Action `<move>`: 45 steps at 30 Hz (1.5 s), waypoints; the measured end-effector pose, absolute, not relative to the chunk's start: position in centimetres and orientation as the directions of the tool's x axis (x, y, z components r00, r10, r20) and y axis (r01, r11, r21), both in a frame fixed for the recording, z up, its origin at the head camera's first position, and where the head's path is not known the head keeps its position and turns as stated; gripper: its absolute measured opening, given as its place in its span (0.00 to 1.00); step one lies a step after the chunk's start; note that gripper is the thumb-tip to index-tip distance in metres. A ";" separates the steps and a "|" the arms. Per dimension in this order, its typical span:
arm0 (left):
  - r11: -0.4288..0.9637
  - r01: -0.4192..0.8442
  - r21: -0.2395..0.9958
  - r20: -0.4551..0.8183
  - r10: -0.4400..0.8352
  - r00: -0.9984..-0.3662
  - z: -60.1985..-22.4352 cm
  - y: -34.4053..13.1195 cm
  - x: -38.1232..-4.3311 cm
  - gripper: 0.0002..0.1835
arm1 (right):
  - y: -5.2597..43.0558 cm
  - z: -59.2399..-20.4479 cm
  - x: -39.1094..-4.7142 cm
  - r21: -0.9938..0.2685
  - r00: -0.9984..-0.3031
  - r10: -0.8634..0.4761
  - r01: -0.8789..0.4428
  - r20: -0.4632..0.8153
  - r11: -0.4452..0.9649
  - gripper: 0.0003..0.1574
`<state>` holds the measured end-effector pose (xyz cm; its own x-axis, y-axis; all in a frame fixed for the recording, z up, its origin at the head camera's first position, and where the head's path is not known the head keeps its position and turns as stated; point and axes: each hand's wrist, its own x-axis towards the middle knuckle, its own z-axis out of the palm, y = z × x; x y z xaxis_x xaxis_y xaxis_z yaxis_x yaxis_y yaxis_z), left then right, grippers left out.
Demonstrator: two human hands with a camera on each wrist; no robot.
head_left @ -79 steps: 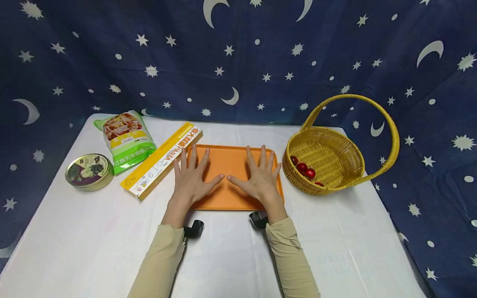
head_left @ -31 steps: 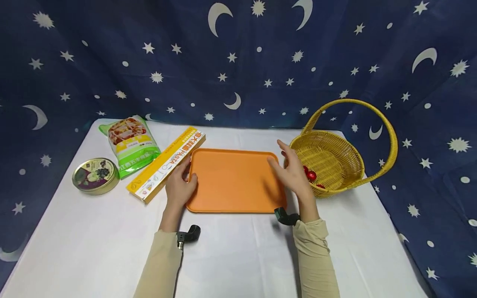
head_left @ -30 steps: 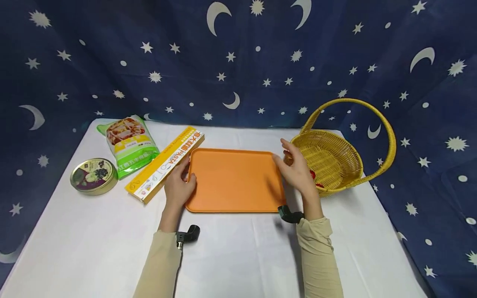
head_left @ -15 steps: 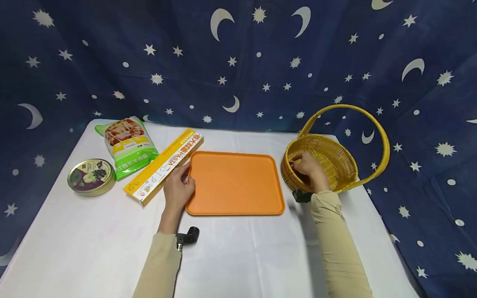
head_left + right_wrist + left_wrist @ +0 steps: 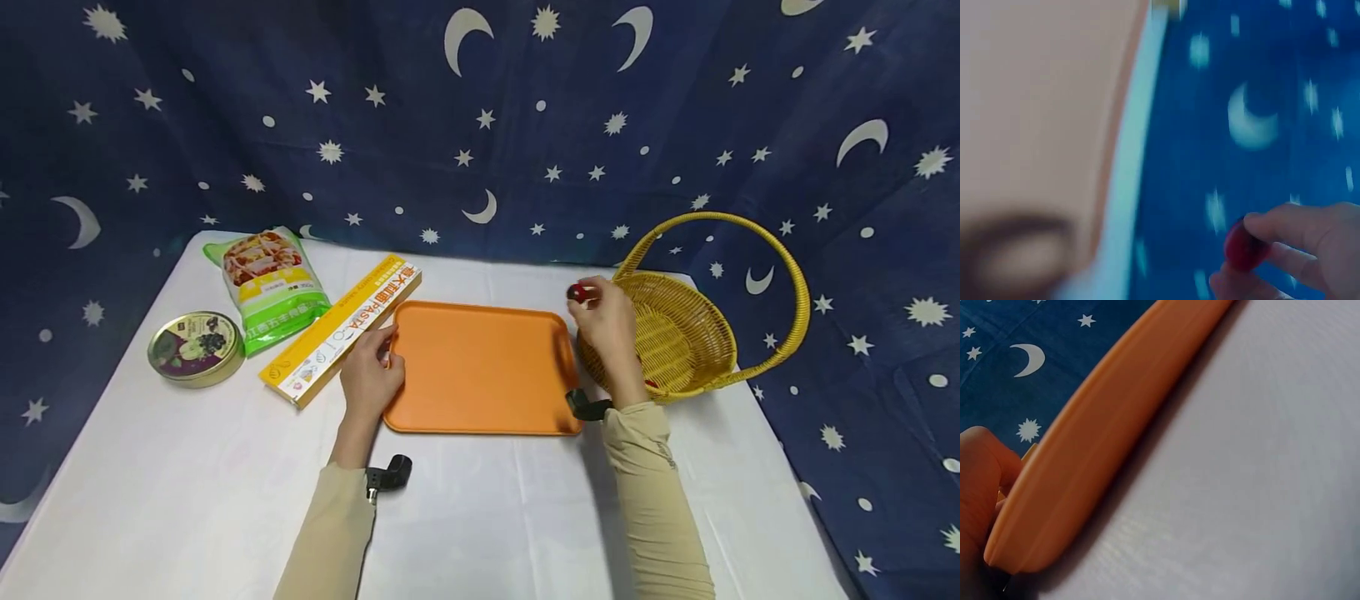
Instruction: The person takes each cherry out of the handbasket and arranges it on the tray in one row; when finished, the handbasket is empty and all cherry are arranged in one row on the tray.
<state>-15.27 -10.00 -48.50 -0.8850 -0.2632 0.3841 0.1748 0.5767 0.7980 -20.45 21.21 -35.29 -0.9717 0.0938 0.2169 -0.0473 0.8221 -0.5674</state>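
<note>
My right hand (image 5: 613,327) pinches a shiny dark-red cherry (image 5: 577,293) between thumb and fingertips, just past the far right corner of the orange tray (image 5: 480,367). In the right wrist view the same cherry (image 5: 1244,247) shows against the blue cloth, blurred. On the tray's left side, my left hand (image 5: 367,377) grips the rim, thumb on the near side and fingers curled around the edge. The left wrist view shows the tray's outer wall (image 5: 1085,450) close up. Beside the tray, the wicker basket (image 5: 711,327) is partly hidden by my right hand; a bit of another cherry (image 5: 651,384) shows inside.
A yellow-and-white pasta box (image 5: 341,332) lies slantwise just left of the tray. Farther left are a green food bag (image 5: 281,304) and a round tin (image 5: 197,348). The basket's tall handle (image 5: 804,308) arches up and out to the right. Starry blue cloth (image 5: 420,125) hangs behind the table.
From spread over the tray, my left hand went to its left rim. My right hand reached into the basket and came back out, up and left, with a cherry.
</note>
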 end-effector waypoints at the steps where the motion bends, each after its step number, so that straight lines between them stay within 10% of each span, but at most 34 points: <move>1: 0.574 0.170 0.801 0.380 -0.269 -0.885 -48.5 -10.0 -15.3 0.24 | 19.6 -35.8 -20.7 -0.603 -0.971 0.045 -0.110 0.236 0.790 0.22; 15: 0.594 0.179 0.784 0.417 -0.290 -0.862 -48.7 -9.8 -15.4 0.23 | 6.9 -42.5 -22.6 -0.650 -0.991 -0.109 -0.133 0.077 0.748 0.21; 45: 0.611 0.141 0.779 0.385 -0.289 -0.876 -48.6 -9.7 -15.3 0.22 | 6.5 -42.2 -22.6 -0.692 -0.992 -0.115 -0.116 0.048 0.712 0.25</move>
